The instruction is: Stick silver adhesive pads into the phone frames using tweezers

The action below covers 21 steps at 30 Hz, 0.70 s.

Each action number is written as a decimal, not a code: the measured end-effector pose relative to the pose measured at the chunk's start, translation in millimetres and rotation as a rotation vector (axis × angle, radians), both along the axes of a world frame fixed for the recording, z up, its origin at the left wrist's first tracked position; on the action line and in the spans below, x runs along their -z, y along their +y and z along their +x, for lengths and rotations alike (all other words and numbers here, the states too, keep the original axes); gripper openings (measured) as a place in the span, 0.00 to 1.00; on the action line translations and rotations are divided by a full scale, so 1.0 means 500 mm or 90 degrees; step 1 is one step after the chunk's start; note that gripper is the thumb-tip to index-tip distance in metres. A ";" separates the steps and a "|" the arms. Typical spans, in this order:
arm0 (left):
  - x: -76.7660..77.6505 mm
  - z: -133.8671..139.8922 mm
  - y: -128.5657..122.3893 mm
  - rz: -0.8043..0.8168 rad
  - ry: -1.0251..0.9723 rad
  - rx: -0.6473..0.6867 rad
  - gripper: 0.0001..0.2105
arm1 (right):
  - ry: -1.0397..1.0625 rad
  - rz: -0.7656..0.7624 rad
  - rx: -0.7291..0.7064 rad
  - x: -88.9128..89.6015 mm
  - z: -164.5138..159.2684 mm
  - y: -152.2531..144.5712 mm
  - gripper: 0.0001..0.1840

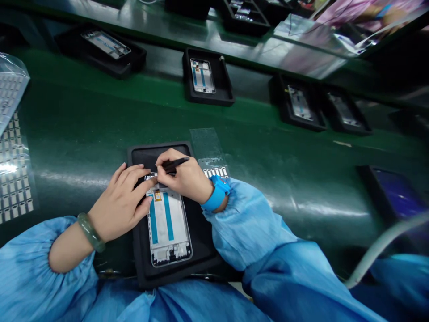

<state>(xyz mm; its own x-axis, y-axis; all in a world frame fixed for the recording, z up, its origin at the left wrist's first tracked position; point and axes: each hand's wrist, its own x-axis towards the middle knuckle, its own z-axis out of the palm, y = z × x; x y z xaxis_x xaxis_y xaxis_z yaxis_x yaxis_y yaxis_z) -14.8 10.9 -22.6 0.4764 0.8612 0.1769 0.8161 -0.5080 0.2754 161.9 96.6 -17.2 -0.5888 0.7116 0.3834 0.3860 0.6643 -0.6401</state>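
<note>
A phone frame [176, 219] with two blue strips and a small gold flex piece lies in a black foam tray [140, 264] before me. My left hand [122, 203] rests flat with spread fingers, its fingertips on the upper left edge of the frame. In my right hand [182, 176] is a dark, pen-like tweezers or stick [176, 164], gripped near the top of the frame; its tip is hidden behind my fingers. Just right of that hand, a clear sheet [208, 145] carries a row of small white-and-black stickers [216, 171].
Sheets of small stickers [15, 179] lie at the left under a clear bag [11, 89]. Across the green bench [100, 112], several black trays [223, 85] hold phone frames. A dark tray with a blue-purple panel [398, 192] is at right. At the upper right, another person's pink sleeve [345, 13] shows.
</note>
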 end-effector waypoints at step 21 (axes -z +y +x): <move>-0.071 0.073 0.121 0.107 -0.165 -0.208 0.17 | -0.280 0.048 0.078 -0.019 0.111 0.087 0.16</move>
